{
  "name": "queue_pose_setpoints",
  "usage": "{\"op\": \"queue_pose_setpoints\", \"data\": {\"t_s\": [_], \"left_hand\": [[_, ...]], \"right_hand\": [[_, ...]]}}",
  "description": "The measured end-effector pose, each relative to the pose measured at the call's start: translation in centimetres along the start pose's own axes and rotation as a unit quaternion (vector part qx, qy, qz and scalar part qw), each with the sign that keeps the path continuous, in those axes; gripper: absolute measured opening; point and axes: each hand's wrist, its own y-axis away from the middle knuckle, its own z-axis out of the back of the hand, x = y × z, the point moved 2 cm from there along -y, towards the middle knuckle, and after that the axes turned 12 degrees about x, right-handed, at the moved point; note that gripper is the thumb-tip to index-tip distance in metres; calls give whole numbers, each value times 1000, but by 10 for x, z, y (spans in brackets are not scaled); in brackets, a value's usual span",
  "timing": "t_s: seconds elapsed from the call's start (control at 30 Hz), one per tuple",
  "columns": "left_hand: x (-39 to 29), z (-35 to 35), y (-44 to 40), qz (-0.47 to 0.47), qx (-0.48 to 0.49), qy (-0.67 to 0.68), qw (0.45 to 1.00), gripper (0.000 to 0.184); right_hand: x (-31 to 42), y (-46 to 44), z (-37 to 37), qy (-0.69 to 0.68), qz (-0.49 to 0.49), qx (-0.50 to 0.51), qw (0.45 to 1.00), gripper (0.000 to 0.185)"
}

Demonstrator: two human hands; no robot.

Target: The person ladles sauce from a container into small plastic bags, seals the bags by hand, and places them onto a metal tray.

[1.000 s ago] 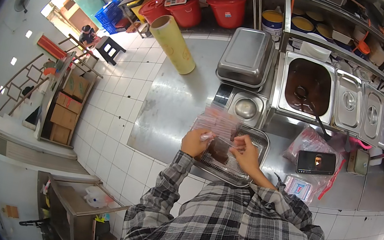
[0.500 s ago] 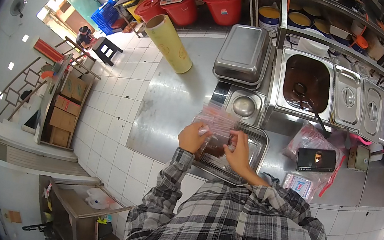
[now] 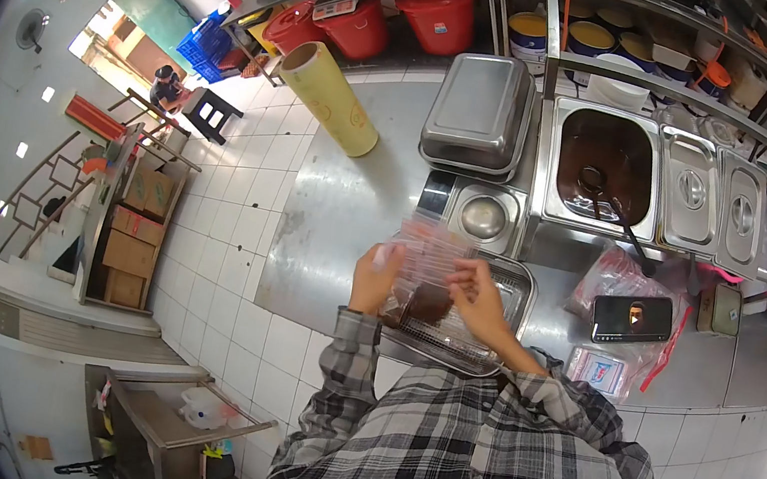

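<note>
Between my hands is what looks like a stack of clear plastic zip bags with pinkish lines, blurred by motion. My left hand grips the bags at their left side, fingers closed. At the right edge, my right hand pinches them between thumb and fingertips. Just below lies a metal tray with a wire rack in it. Something dark brown shows in the tray, partly hidden by the bags and my left hand. Behind the bags sits a scale with a round steel bowl on it.
A roll of plastic wrap stands on the steel table. An upturned steel pan is beyond the scale. On the right are a pan of brown sauce with a ladle, lidded pans, a phone and more plastic bags. A person sits far left.
The bags have swung slightly and are more blurred. My right hand has shifted a little, with its fingers higher on the bags' edge. The head view has turned slightly.
</note>
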Motion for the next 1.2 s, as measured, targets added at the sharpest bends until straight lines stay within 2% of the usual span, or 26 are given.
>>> {"op": "queue_pose_setpoints", "data": {"t_s": [0.03,0.07,0.1,0.13,0.23,0.33,0.47,0.57,0.67,0.77,0.87,0.97,1.07,1.17,1.2], "left_hand": [[-3,-4,2,13,46,178,983,54],[-14,-14,7,11,155,304,940,55],[-30,-28,15,9,260,422,868,56],[-47,-46,23,10,361,528,768,58],[-86,-79,44,58,295,466,832,58],[-71,-86,37,38,315,354,880,58],[-81,-103,41,54,180,255,949,43],[-93,-111,44,23,149,246,958,31],[-95,-110,43,-8,145,185,972,29],[-87,-108,37,-14,182,148,972,28],[-89,-108,34,-30,209,107,972,24],[-89,-105,27,-34,54,184,981,18],[-82,-77,16,-119,-59,186,974,19],[-101,-94,32,-157,25,-26,987,20],[-103,-106,36,-169,53,-15,984,19]], "right_hand": [[4,-1,5,-3,-7,-5,1000,42],[25,0,7,30,36,-22,999,43],[57,4,7,64,78,-39,994,45],[82,10,12,100,117,-59,986,46],[109,16,19,86,89,-40,992,45],[109,21,31,54,61,-59,995,43],[102,27,42,101,91,-74,988,42],[116,37,40,98,47,-130,986,41],[119,40,46,21,50,-122,991,40],[116,44,54,-46,18,-88,995,39],[106,44,64,-47,11,-70,996,39],[115,48,74,-19,36,-92,995,40],[113,51,86,-27,77,-138,987,42],[102,48,86,10,81,-162,983,46],[103,49,83,22,82,-162,983,47]]}}
